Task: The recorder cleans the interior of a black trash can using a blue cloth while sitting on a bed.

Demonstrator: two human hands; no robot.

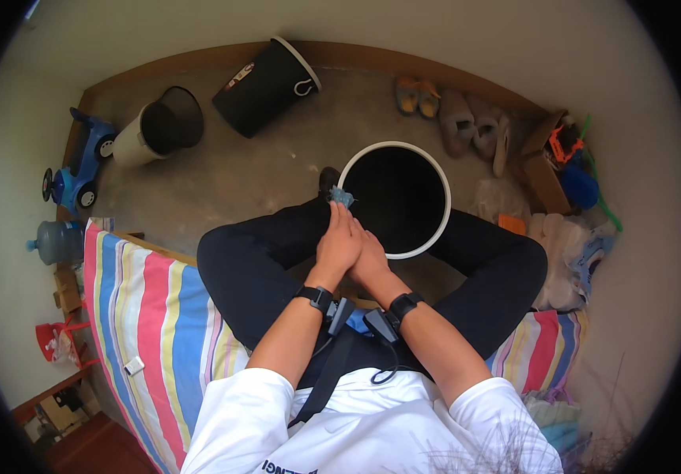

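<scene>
My left hand (338, 242) and my right hand (370, 255) are pressed together, fingers pointing forward. At their fingertips a small crumpled piece of blue cloth or scrubbing mesh (342, 197) sticks out, by the left rim of the bin. The left fingertips press on it, while my right fingers are largely hidden, so their grip is unclear. A black bin with a white rim (447, 198) stands upright between my legs, its dark inside facing up.
A black bin (263, 89) lies tilted at the wall, with a white bin (133, 139) left of it. Slippers (459, 121) and a cardboard box (545, 183) line the right. Striped bedding (156, 296) is under me, with a small white object (134, 366) on it.
</scene>
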